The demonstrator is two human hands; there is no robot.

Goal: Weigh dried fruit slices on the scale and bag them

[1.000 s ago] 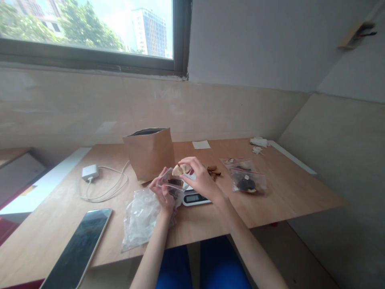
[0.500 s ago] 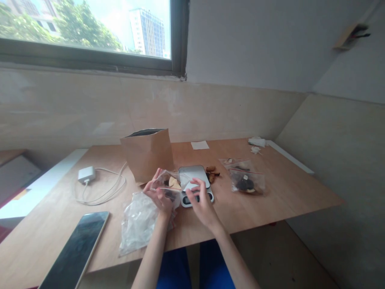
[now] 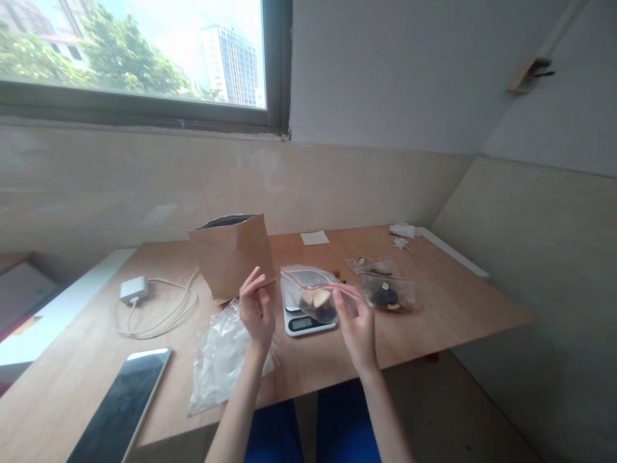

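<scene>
The right hand (image 3: 359,330) pinches one end of a clear zip bag (image 3: 299,276) with red lines along its mouth, holding it in front of and over a kitchen scale (image 3: 303,325); whether the bag touches the scale I cannot tell. Inside the bag sit pale slices (image 3: 319,297) and something dark at the bottom. The left hand (image 3: 259,312) is raised with loosely bent fingers, grasping nothing that shows, above a heap of clear plastic bags (image 3: 216,363) on the wooden tabletop (image 3: 453,312). Behind the left hand stands a brown paper bag (image 3: 229,257), its top open. Brown bits (image 3: 339,275) peek out behind the zip bag, mostly hidden. To the right lie filled bags (image 3: 389,294) with dark contents. On the left are a phone (image 3: 123,402), a white charger (image 3: 134,290) and its looped cable (image 3: 186,302). A white paper (image 3: 315,238) lies near the back edge.
</scene>
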